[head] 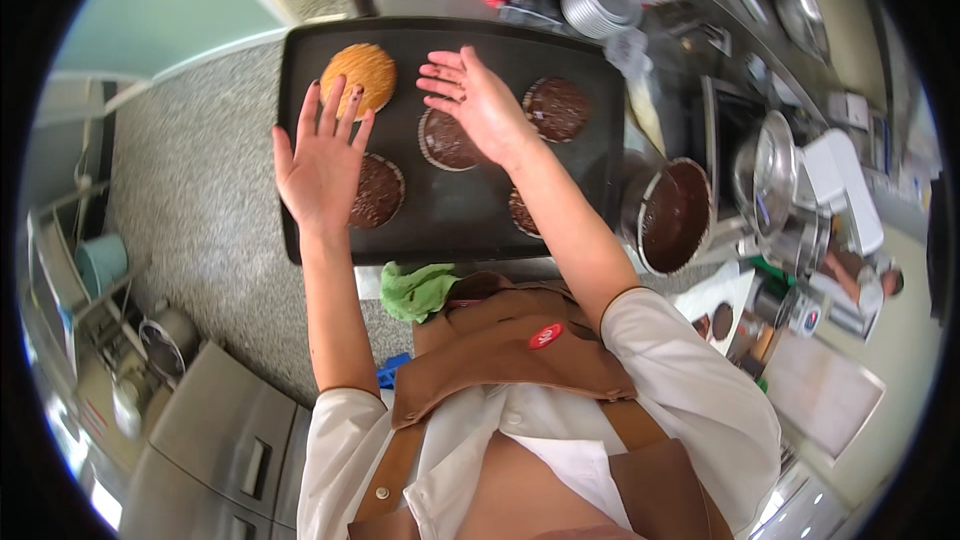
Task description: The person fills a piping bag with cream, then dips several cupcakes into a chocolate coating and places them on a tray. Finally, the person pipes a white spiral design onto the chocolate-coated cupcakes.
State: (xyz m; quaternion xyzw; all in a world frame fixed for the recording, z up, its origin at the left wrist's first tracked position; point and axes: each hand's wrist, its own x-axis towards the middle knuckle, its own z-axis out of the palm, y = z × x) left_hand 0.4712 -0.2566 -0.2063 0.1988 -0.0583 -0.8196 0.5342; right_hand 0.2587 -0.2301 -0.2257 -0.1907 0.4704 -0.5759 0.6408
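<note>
My left hand (321, 169) is held palm up with its fingers spread, above the left part of a dark baking tray (457, 229). Its fingertips overlap a golden cake (358, 75) in view, and its edge hides part of a chocolate-coated cake (376, 191). My right hand (469, 94), also palm up and holding nothing, is over the tray's middle. Brown smears mark fingers of both hands. Beneath the right hand lies a coated cake (446, 139). Another coated cake (559, 109) sits to its right, and my forearm partly covers a nut-topped one (523, 211).
Right of the tray stands a pot of melted chocolate (677, 214). A piping bag (646, 109) and stacked foil tins (602, 4) lie beyond. A green cloth (416, 292) hangs at my waist. Steel drawers (225, 420) stand lower left. A person (862, 281) is at far right.
</note>
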